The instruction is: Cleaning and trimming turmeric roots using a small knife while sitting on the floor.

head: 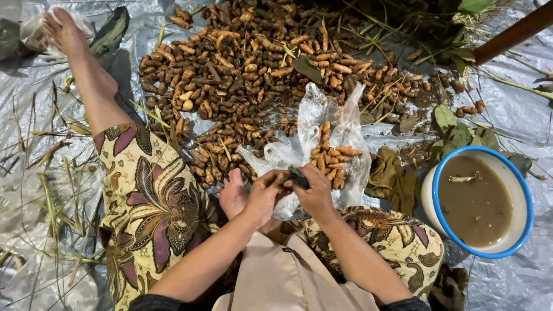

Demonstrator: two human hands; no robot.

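Observation:
I sit on the ground with my left leg stretched out and my right leg folded. My left hand (264, 192) and my right hand (316, 192) meet in front of my lap, both closed on a small dark object (298, 176) between the fingers; what it is I cannot tell. Just beyond my hands lies a clear plastic bag (317, 124) holding several orange-brown roots (330, 159). A large heap of the same roots (248, 69) spreads over the grey plastic sheet (13, 105) further out.
A white bowl with a blue rim (521, 188) full of murky brown water stands at the right. An olive cloth (390, 178) lies beside it. Green leaves (459, 135) and dry stalks (48, 203) litter the sheet. A wooden leg (519, 30) crosses the top right.

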